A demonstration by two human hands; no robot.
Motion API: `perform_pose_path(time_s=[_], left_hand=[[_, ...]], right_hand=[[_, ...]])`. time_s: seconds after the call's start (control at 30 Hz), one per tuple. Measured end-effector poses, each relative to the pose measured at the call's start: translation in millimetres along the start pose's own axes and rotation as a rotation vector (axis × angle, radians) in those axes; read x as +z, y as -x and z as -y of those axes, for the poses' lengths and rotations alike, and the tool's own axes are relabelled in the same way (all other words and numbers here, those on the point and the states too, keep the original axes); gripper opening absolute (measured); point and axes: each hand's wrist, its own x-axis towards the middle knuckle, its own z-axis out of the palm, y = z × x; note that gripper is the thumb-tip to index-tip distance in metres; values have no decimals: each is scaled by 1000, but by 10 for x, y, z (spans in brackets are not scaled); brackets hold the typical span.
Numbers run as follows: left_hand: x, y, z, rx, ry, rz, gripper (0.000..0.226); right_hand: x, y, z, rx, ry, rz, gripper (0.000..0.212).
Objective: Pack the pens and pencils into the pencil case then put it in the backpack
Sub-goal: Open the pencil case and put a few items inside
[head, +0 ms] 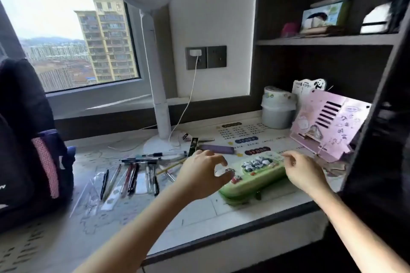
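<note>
A green, rounded hard-shell case (255, 178) with raised panda shapes lies shut near the table's (199, 213) front edge, the left hand (200, 175) curled loosely over its left end and the right hand (305, 172) resting at its right end, neither clearly gripping. Slim pens (137, 173) lie fanned to the left with bare table in front; a dark backpack (26, 144) stands far left, and a pink slotted stand (328, 124) crowds the right.

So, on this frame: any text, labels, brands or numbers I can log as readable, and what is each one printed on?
None can be quoted; all print is too blurred or small.
Desk mat: rows of small print under coloured headings, unreadable.
Pink book stand: handwritten marks, illegible.
Panda card: a line of characters, blurred.
Green pencil case: panda pictures, no readable words.
Backpack: no legible label.
</note>
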Motion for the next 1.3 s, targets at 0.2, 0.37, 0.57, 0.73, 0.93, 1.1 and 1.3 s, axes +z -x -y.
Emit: perform_pose_path(time_s=[0.2,0.37,0.57,0.73,0.93,1.1,1.3], left_hand=[[440,-525,-109,-91,-25,412,83],[740,-831,-209,-161,152,494,92],[791,-998,-298,-196,123,332,110],[413,-932,17,-390,738,99,110],[83,-581,395,-494,1009,-399,106],[-28,-315,615,-569,1041,-523,103],[-45,-172,675,-588,934,-543,105]], right_hand=[[411,-218,-304,367,-450,38,30],[562,-349,-300,373,-703,-16,27],[530,-302,86,269,-828,-118,28],[195,-29,642,28,-943,79,19],[468,352,1085,-348,-440,68,27],[539,319,1357,-593,-303,15,12],[470,220,1477,-719,-300,271,7]])
